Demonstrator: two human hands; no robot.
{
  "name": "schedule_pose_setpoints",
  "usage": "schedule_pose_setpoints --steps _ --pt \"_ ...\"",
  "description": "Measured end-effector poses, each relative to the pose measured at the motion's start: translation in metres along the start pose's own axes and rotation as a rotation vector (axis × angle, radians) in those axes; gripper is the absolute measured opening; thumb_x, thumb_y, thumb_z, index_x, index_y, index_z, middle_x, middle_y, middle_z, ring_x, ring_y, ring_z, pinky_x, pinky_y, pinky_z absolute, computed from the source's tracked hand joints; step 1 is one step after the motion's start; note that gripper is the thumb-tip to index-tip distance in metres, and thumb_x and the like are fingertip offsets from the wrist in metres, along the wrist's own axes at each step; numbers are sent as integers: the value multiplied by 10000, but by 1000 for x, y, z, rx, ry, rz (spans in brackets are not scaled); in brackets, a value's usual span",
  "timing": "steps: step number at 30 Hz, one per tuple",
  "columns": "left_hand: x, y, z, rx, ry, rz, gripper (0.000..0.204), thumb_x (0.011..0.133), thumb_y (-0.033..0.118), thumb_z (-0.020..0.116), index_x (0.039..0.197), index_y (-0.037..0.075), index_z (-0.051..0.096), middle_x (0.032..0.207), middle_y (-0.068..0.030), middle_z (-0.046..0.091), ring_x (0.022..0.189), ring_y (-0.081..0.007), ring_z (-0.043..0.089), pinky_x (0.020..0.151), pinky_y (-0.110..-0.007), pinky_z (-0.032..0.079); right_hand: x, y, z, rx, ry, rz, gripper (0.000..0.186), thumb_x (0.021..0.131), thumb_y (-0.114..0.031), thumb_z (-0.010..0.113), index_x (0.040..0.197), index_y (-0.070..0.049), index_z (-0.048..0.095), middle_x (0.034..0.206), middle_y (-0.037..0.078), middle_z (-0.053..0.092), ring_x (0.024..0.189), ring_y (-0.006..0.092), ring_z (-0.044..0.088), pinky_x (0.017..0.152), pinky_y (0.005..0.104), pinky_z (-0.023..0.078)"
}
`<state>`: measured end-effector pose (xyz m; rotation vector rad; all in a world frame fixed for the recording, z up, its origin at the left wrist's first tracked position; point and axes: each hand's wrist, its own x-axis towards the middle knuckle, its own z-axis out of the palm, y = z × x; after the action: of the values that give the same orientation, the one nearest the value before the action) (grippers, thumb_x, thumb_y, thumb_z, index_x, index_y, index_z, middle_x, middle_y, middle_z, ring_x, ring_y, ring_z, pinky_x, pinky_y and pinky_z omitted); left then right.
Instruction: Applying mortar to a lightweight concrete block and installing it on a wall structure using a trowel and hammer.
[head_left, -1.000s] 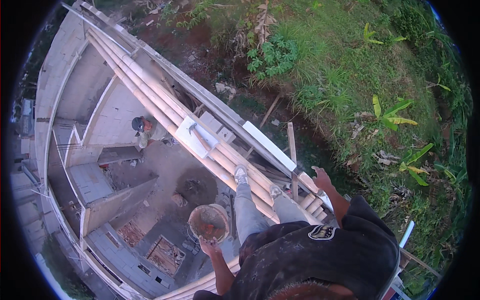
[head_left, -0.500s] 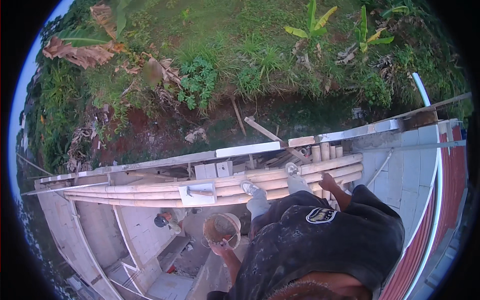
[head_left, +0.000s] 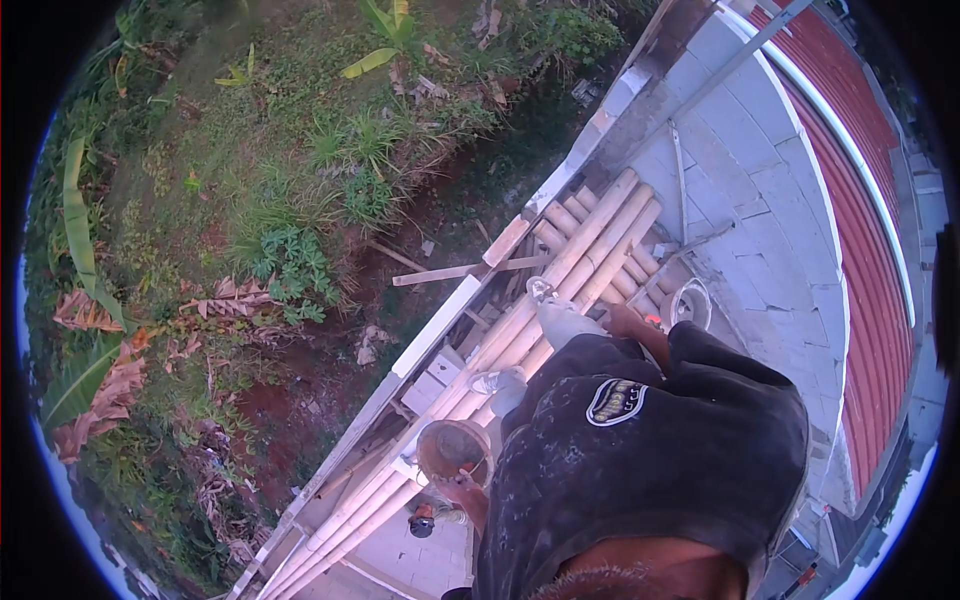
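Note:
My left hand (head_left: 463, 487) grips the lower side of a round bucket (head_left: 487, 447), its fingers against the wall. Greyish material that looks like mortar lies in it, and the bucket tilts over the bamboo poles (head_left: 510, 342). My right hand (head_left: 621, 319) is low by my right knee, above the poles; its fingers are too small and dark to make out. My light shoes (head_left: 497, 381) stand on the poles. Behind my right arm, a second bucket (head_left: 689, 300) shows partly; a small red thing (head_left: 653, 320) is beside it.
A block wall (head_left: 440, 318) runs along the left of the poles, dropping to a grassy slope (head_left: 250, 170). Below the poles a person in a dark cap (head_left: 421, 522) is near a block wall. Shorter poles (head_left: 630, 270) cross underneath. At right are grey block walls (head_left: 760, 190) and red corrugated roofing (head_left: 880, 400).
My view and body have turned to the right. The bucket in my left hand has swung up from beside the poles to over them. A second bucket has come into view at right.

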<state>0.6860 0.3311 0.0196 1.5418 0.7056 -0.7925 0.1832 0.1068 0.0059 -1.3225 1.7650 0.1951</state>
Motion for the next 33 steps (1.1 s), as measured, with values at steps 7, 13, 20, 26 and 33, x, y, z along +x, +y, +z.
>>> schedule_pose_setpoints --steps 7,13,20,26,33 --pt "-37 11 114 259 -177 17 273 860 342 625 943 141 461 800 21 371 622 -112 342 704 -291 400 -24 53 -7 165 124 192 625 732 -241 631 1294 -3 497 1157 256 608 1090 381 588 973 416 449" --pt "-63 12 215 501 -251 15 299 849 347 651 809 162 419 686 36 311 562 -108 314 704 -312 417 -63 68 24 733 -5 205 625 731 -220 654 1301 -23 492 926 183 684 826 323 663 787 366 525" --pt "-105 -18 352 905 -655 1 236 856 330 662 904 166 499 734 37 358 592 -92 339 775 -353 428 -129 73 169 801 238 359 591 827 -309 662 1305 -2 499 1223 194 585 1074 296 599 942 369 459" --pt "-194 -82 423 1266 -825 145 208 868 313 655 848 189 489 706 65 386 550 -75 332 763 -329 436 -147 96 211 720 154 119 541 823 -371 651 1244 -42 566 1087 215 646 1020 347 621 896 401 475" --pt "-302 -167 500 1533 -1045 157 205 870 309 658 870 178 500 715 65 397 548 -56 366 725 -311 467 -191 126 121 1089 268 749 607 786 -131 666 1354 -99 453 1042 194 648 768 250 661 566 342 563"
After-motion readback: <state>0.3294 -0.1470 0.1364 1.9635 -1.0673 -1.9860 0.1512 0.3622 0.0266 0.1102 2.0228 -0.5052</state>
